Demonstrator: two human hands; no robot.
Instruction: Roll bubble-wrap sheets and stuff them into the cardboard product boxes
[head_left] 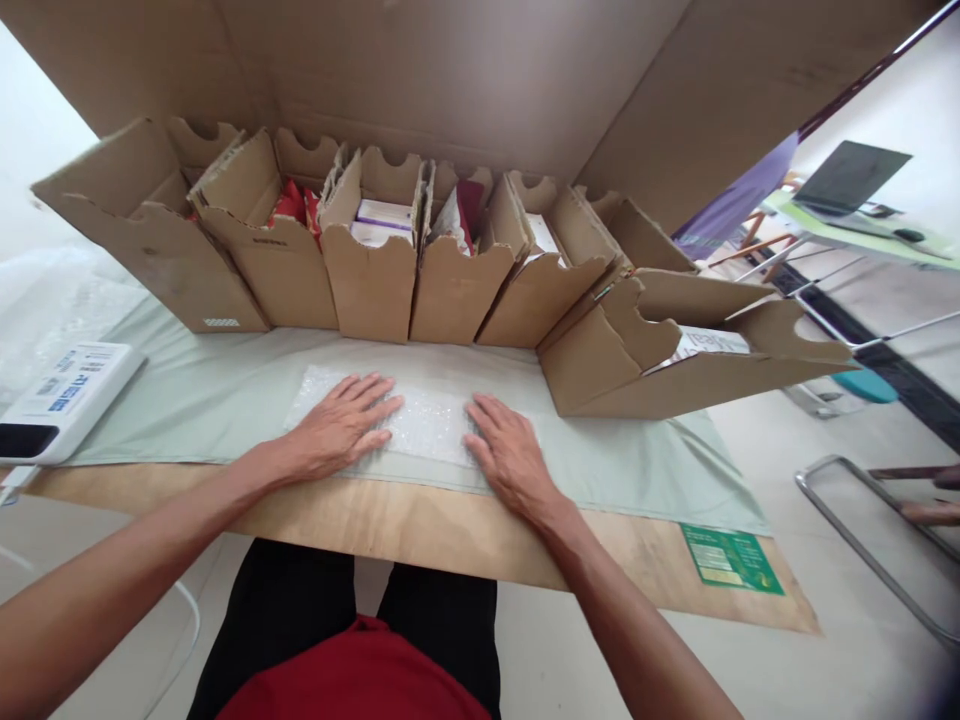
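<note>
A sheet of bubble wrap point(427, 420) lies flat on the pale green cloth point(210, 400) that covers the wooden table point(420, 530). My left hand point(341, 425) rests palm down on the sheet's left part, fingers stretched out. My right hand point(510, 455) lies flat on its right part, fingers spread too. Neither hand holds anything. Behind the sheet stands a row of several cardboard bins point(371, 280), some with red packets point(289, 205) and white boxes point(382, 215) inside.
A bin point(675, 370) at the right end lies tipped on its side with a white box in it. A white scale-like device point(64, 395) sits at the left edge. A green label point(731, 560) is on the table's right corner. Large cardboard walls rise behind.
</note>
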